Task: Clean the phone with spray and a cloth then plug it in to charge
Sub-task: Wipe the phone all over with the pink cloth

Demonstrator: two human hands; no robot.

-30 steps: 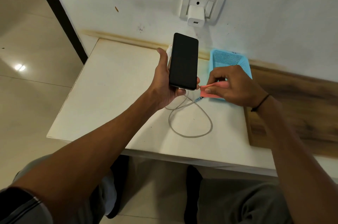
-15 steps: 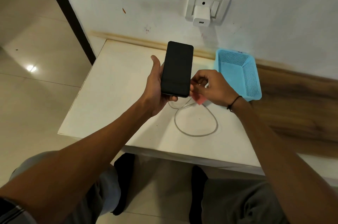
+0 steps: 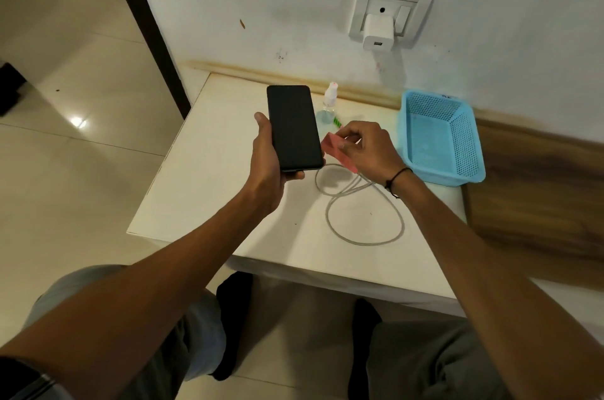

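Phone, a black glass slab (image 3: 294,128), likely rigid and slippery, was gripped edgewise by the left hand (image 3: 268,164); the soft pink cloth (image 3: 336,151) was pinched by the right hand (image 3: 366,151).

No text, brand, number or sign could be read anywhere. The phone (image 3: 294,128) showed a dark, blank screen. The spray bottle (image 3: 328,105) at the far side of the surface carried some green marking, too small and blurred to make out. A small dark mark sat on the far rim of the blue basket (image 3: 438,98), illegible. The white charger (image 3: 377,32) in the wall socket bore no visible lettering.
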